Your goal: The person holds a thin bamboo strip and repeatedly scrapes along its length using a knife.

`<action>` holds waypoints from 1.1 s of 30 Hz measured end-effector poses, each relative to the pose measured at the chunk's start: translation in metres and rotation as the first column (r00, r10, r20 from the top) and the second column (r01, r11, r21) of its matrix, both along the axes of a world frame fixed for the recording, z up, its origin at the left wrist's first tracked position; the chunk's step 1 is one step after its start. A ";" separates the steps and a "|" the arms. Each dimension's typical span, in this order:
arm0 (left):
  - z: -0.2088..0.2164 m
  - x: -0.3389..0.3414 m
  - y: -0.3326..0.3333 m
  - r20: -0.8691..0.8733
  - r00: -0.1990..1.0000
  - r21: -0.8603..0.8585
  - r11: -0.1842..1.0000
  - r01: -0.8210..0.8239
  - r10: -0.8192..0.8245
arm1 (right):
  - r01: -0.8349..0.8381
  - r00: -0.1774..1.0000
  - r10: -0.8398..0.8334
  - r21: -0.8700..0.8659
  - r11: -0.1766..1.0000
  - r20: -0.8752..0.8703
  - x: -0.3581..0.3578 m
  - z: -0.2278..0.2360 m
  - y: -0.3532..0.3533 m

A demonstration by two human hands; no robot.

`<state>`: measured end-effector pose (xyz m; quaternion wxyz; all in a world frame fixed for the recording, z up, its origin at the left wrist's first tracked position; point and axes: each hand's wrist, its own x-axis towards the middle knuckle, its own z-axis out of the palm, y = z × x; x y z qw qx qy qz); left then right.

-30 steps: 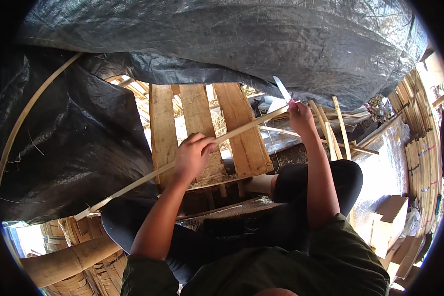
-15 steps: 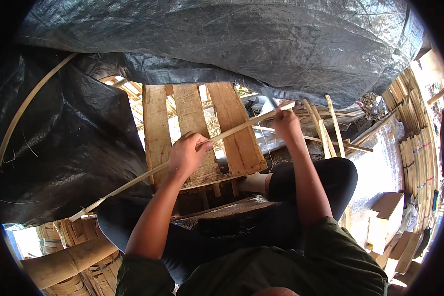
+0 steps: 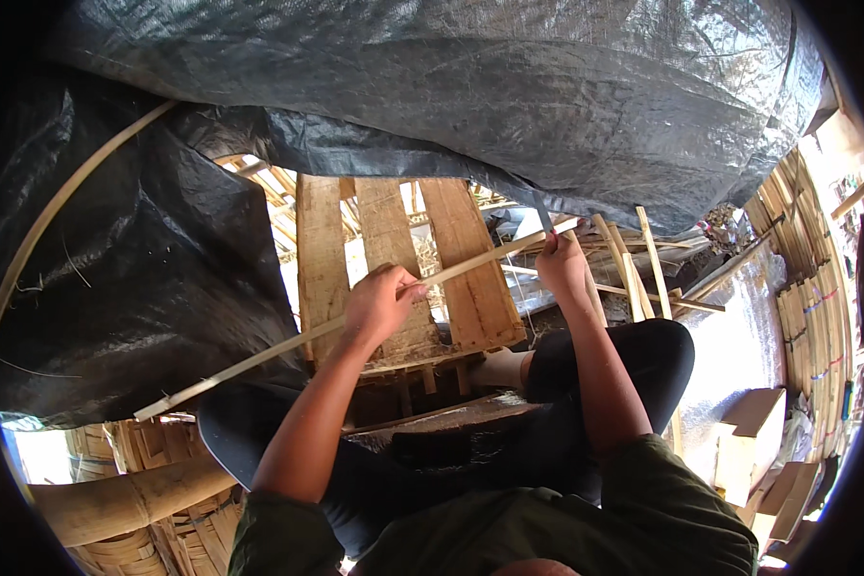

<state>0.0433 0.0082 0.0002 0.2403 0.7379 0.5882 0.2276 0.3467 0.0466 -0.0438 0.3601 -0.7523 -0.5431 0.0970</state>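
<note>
A long pale bamboo strip (image 3: 259, 357) slants from the lower left up to the right in front of me. My left hand (image 3: 382, 302) is closed around it near its middle, over a bench of wooden planks (image 3: 466, 274). At the strip's far right end, my right hand (image 3: 562, 261) is closed on a knife. The grey knife blade (image 3: 543, 211) points up and a little left from the fist, crossing or lying close beside the strip. The knife's handle is hidden in my fingers.
Black plastic sheeting (image 3: 432, 86) hangs across the far side and the left (image 3: 115, 259). Loose bamboo strips (image 3: 634, 274) lie right of the planks. Bundled strips (image 3: 816, 317) stand at the far right, near a cardboard box (image 3: 749, 442). A thick bamboo pole (image 3: 139, 504) lies lower left.
The view has shifted slightly. My right hand and the knife sit a little lower and steadier, no longer blurred. My left hand still grips the bamboo strip.
</note>
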 end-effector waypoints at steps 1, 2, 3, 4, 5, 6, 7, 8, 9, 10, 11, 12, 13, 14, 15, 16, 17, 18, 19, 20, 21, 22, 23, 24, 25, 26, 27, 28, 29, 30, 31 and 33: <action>0.002 -0.001 -0.002 -0.010 1.000 -0.031 0.999 -0.008 0.008 | 0.022 0.998 -0.030 -0.127 0.992 -0.063 0.000 0.008 -0.001; 0.001 0.000 -0.001 -0.005 1.000 -0.026 1.000 -0.008 0.008 | 0.023 0.998 -0.030 -0.122 0.992 -0.058 0.005 0.008 0.001; -0.002 0.000 -0.002 -0.005 1.000 0.030 1.000 0.002 -0.002 | -0.024 0.985 -0.003 -0.153 0.988 -0.172 0.013 0.006 0.003; -0.004 -0.001 -0.003 -0.007 1.000 0.087 0.996 0.011 -0.010 | -0.076 0.958 0.023 -0.177 0.981 -0.285 0.022 0.005 0.006; -0.007 0.002 -0.002 -0.008 1.000 0.109 0.994 0.014 -0.013 | -0.059 0.952 -0.033 -0.287 0.956 -0.304 0.033 -0.002 0.011; -0.007 0.001 -0.003 -0.011 1.000 0.118 0.993 0.007 -0.006 | -0.066 0.951 -0.024 -0.279 0.958 -0.307 0.034 -0.003 0.014; -0.007 0.000 -0.003 -0.018 1.000 0.124 0.992 0.010 -0.008 | -0.078 0.939 -0.026 -0.287 0.955 -0.343 0.034 -0.004 0.015; -0.006 0.001 -0.004 -0.023 1.000 0.130 0.991 0.011 -0.008 | -0.092 0.927 -0.027 -0.295 0.951 -0.375 0.034 -0.004 0.015; -0.006 0.001 -0.004 -0.033 0.999 0.143 0.990 0.014 -0.010 | -0.111 0.928 0.020 -0.225 0.968 -0.372 0.032 -0.005 0.012; -0.005 0.001 -0.005 -0.036 0.999 0.152 0.988 0.009 -0.003 | -0.118 0.927 0.029 -0.216 0.969 -0.374 0.030 -0.006 0.012; -0.003 0.002 -0.005 -0.040 0.999 0.155 0.988 0.024 -0.018 | -0.099 0.932 -0.005 -0.266 0.959 -0.363 0.029 -0.005 0.011; -0.002 0.003 -0.006 -0.044 0.998 0.156 0.987 0.042 -0.035 | -0.078 0.936 -0.040 -0.316 0.945 -0.350 0.029 -0.005 0.011; -0.001 0.006 -0.006 -0.056 0.998 0.145 0.989 0.040 -0.032 | -0.081 0.929 -0.035 -0.295 0.952 -0.368 0.031 -0.006 0.008; -0.003 0.007 -0.007 -0.065 0.997 0.150 0.987 0.054 -0.045 | -0.072 0.925 -0.045 -0.290 0.954 -0.377 0.034 -0.008 0.008; -0.006 0.008 -0.006 -0.066 0.996 0.209 0.975 0.071 -0.058 | -0.057 0.944 -0.023 -0.233 0.971 -0.329 0.038 -0.010 0.009; -0.010 0.010 -0.004 -0.067 0.995 0.267 0.960 0.089 -0.074 | -0.044 0.961 -0.007 -0.177 0.983 -0.277 0.042 -0.013 0.010; -0.016 -0.004 -0.006 -0.062 0.997 0.263 0.963 0.055 -0.040 | -0.031 0.931 -0.062 -0.247 0.968 -0.360 0.013 0.018 0.005; -0.014 -0.002 -0.007 -0.064 0.996 0.255 0.964 0.072 -0.057 | -0.079 0.946 -0.006 -0.248 0.966 -0.325 0.016 0.022 0.006; -0.008 0.001 -0.007 -0.064 0.996 0.237 0.968 0.076 -0.063 | -0.064 0.951 -0.019 -0.257 0.964 -0.308 0.019 0.021 0.005; -0.005 0.003 -0.005 -0.062 0.996 0.225 0.972 0.075 -0.062 | -0.053 0.957 -0.025 -0.260 0.964 -0.289 0.022 0.019 0.008; -0.006 0.005 -0.006 -0.058 0.996 0.225 0.971 0.074 -0.062 | -0.052 0.958 -0.026 -0.260 0.964 -0.285 0.025 0.014 0.008; -0.008 0.006 -0.007 -0.069 0.996 0.237 0.970 0.063 -0.047 | -0.058 0.962 -0.022 -0.279 0.959 -0.273 0.029 0.009 0.007; -0.007 0.007 -0.007 -0.078 0.997 0.250 0.967 0.045 -0.026 | -0.068 0.966 -0.011 -0.296 0.953 -0.258 0.030 0.007 0.007; -0.006 0.006 -0.007 -0.067 0.998 0.253 0.967 0.033 -0.017 | -0.073 0.969 -0.002 -0.294 0.953 -0.248 0.029 0.003 0.006; -0.004 0.002 -0.005 -0.091 0.995 0.250 0.966 0.065 -0.044 | -0.062 0.963 -0.010 -0.257 0.964 -0.269 0.027 -0.001 0.003; -0.003 0.005 -0.005 -0.111 0.992 0.245 0.965 0.093 -0.068 | -0.052 0.958 -0.015 -0.223 0.973 -0.287 0.030 -0.001 0.003; -0.004 0.003 -0.007 -0.104 0.993 0.242 0.967 0.075 -0.051 | -0.106 0.967 0.017 -0.341 0.934 -0.254 0.023 0.014 0.000; -0.005 0.002 -0.010 -0.098 0.994 0.243 0.967 0.073 -0.050 | -0.118 0.968 0.030 -0.345 0.931 -0.250 0.015 0.017 -0.001; -0.005 -0.001 -0.009 -0.096 0.993 0.247 0.965 0.086 -0.063 | -0.156 0.976 0.102 -0.287 0.945 -0.194 0.006 0.019 -0.006; -0.005 -0.001 -0.008 -0.098 0.993 0.246 0.965 0.088 -0.066 | -0.197 0.976 0.169 -0.230 0.953 -0.136 -0.002 0.019 -0.008; -0.006 0.000 -0.005 -0.080 0.995 0.213 0.974 0.080 -0.064 | -0.139 0.988 0.121 -0.204 0.969 -0.098 -0.009 0.020 -0.007; -0.006 -0.001 -0.005 -0.072 0.995 0.164 0.983 0.087 -0.076 | -0.122 0.988 0.102 -0.183 0.976 -0.120 -0.019 0.025 -0.012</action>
